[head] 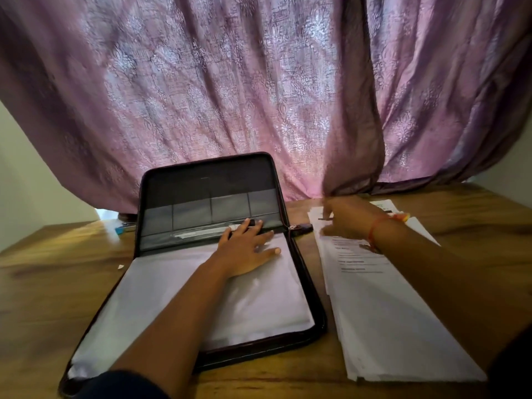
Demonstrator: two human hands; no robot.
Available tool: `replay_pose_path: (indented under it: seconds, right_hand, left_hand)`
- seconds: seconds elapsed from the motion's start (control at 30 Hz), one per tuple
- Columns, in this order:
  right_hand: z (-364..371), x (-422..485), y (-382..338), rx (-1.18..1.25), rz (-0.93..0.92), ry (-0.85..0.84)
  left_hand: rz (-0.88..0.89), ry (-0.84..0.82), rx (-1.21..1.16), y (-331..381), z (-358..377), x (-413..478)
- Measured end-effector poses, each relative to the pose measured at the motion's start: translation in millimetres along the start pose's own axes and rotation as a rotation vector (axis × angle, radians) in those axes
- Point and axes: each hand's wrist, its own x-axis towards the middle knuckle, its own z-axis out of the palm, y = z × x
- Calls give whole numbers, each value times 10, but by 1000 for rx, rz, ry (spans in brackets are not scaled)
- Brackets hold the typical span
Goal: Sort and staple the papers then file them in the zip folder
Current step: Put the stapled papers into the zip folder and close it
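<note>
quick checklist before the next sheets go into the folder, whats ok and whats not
1. Folder open and lying flat: ok, lid stands up against the curtain.
2. Left hand steadying the filed paper: ok, fingers flat on it.
3. Right hand has the next sheets: cannot tell, it is blurred over the far end of the stack.
4. Stack tidy: not ok, far sheets are fanned out.
5. Next sheets stapled: cannot tell, no staple visible.
6. Stapler within reach: cannot tell, the dark object beside the folder's zip is too small to identify.
</note>
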Motion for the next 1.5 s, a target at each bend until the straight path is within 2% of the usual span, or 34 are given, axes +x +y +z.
replay_pose_path:
  seconds: [0.13,0.27,0.53,0.77,1.03,1.5]
  right_hand:
    - [161,23,386,96,56,-17]
    - [223,49,582,118,24,-46]
    - [333,94,704,132,-16,-77]
    - [340,120,808,17,3,-60]
    - [334,223,925,148,-18,-18]
    - [265,261,1034,147,-78,20]
  left_hand:
    - [-2,-27,14,10,-29,-4]
    - [-1,-38,19,-6,-22,12]
    - [-19,-24,37,3,2,27]
    - [-32,6,9,34,37,6]
    - [-37,16,0,25,66,17]
    - [-21,27,-14,58,44,-20]
